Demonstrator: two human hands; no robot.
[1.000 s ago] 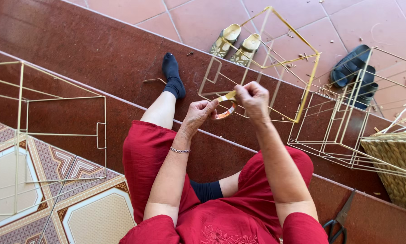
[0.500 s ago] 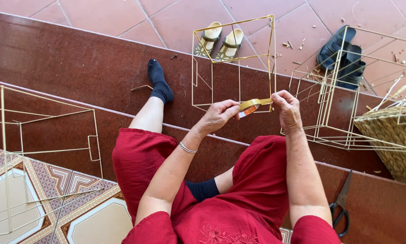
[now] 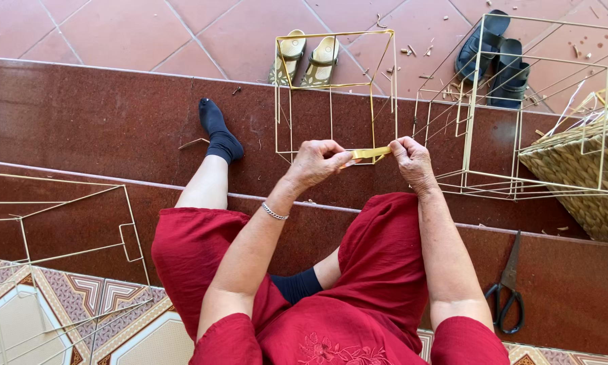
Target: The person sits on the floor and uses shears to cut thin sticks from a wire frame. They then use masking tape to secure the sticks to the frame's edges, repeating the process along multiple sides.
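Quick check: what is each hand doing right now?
Left hand: closed, pinching one end of the yellow strip.
Right hand: closed, pinching the strip's other end.

Home doorstep or porch used as craft spot. Dark red polished step (image 3: 81, 128) as landmark: terracotta tile floor (image 3: 114, 34) beyond it, patterned tiles (image 3: 108, 301) on near side. Tan sandals (image 3: 307, 59) and black sandals (image 3: 495, 57) past step. Wire frames (image 3: 334, 94), woven basket (image 3: 585, 172), scissors (image 3: 508, 287) on step.
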